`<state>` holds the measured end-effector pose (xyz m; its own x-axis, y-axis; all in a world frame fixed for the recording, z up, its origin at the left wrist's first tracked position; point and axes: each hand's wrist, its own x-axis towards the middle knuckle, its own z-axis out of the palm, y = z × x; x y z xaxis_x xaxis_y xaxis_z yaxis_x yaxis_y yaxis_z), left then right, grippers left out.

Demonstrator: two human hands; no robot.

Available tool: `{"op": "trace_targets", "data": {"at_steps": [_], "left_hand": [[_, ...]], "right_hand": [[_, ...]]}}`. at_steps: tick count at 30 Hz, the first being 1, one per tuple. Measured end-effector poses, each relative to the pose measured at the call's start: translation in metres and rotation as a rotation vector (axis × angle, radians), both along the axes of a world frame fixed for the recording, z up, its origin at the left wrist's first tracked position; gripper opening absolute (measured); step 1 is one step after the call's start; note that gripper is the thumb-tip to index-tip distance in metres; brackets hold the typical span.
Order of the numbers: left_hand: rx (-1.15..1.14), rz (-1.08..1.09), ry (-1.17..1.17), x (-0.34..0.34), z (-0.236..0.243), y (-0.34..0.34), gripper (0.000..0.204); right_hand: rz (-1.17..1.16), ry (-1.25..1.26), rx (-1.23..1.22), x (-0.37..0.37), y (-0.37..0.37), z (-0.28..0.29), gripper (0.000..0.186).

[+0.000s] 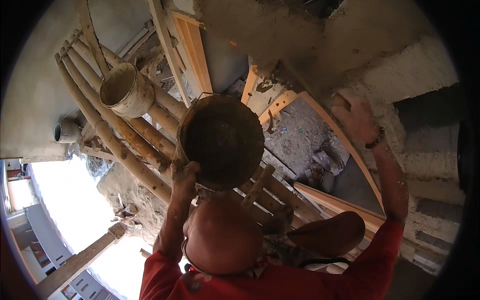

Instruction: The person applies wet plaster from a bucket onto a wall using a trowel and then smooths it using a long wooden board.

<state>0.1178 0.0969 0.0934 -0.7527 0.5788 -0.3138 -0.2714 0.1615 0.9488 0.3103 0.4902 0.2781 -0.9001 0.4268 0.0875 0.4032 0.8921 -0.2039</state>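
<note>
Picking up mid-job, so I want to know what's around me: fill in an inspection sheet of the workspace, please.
Surface: stained wooden poles, side by side; partly hidden.
Working things: dark bucket, contents too dark to tell; rough plastered wall.
Clutter: pale splashed bucket, seemingly on the poles; smaller grey bucket farther left; rubble-strewn floor below.
Hands: left hand grips the dark bucket's edge; right hand is raised by the wall, blurred, any tool unclear.
Cables: none made out for certain.
Surroundings: wooden frame, exposed blocks at right, bright opening at lower left.
</note>
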Motion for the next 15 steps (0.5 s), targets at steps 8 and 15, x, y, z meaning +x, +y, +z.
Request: {"op": "trace_targets", "data": {"at_steps": [8, 15], "left_hand": [[0.057, -0.072, 0.254, -0.004, 0.016, 0.026, 0.026], [-0.073, -0.369, 0.859, -0.018, 0.006, 0.053, 0.042]], "right_hand": [[0.006, -0.052, -0.091, 0.011, -0.043, 0.057, 0.043], [0.233, -0.362, 0.348, -0.018, -0.097, -0.050, 0.035]]}}
